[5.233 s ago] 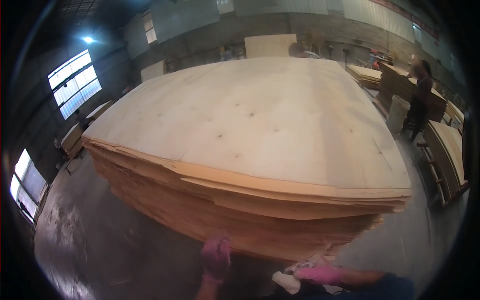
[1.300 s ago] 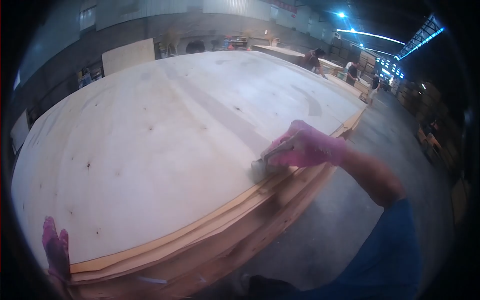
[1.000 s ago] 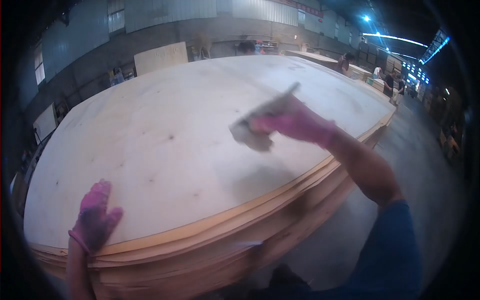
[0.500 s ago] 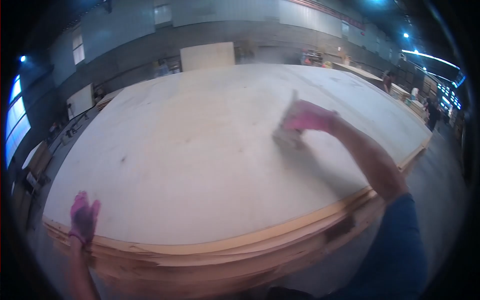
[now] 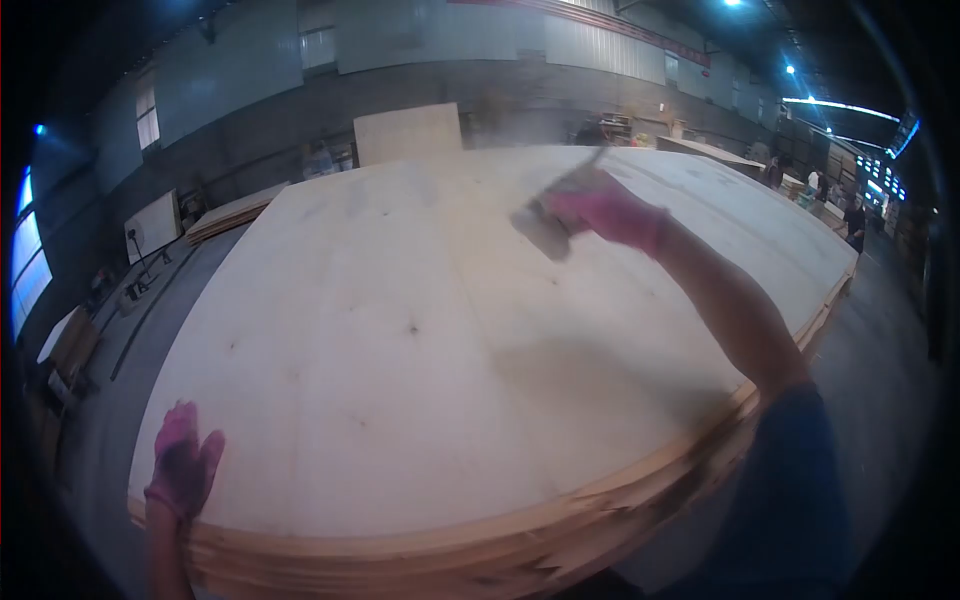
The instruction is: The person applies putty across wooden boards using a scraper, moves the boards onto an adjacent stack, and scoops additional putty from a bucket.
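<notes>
A tall stack of large thin wooden sheets [image 5: 400,340] fills the middle of the view, its top sheet pale with several dark knots. My left hand [image 5: 185,462], in a pink glove, lies with fingers apart on the sheet near its front left corner. In my right hand [image 5: 605,212], also gloved in pink, is a blurred tool [image 5: 543,230] with a wide greyish end and a thin part pointing up. This hand is closed round it above the right half of the sheet, and a shadow falls below. Whether the tool touches the wood, I cannot tell.
An upright wooden panel [image 5: 408,135] stands behind the stack. Lower stacked sheets [image 5: 235,213] and a leaning board [image 5: 154,228] are at the back left. Another stack [image 5: 710,152] is at the back right, with people [image 5: 854,220] farther along that side. Grey floor [image 5: 880,330] runs along the right.
Compared with five seconds ago, both hands have come up from below the stack's edge to over its top. Since half a second ago, my right hand with the tool has moved left and farther away.
</notes>
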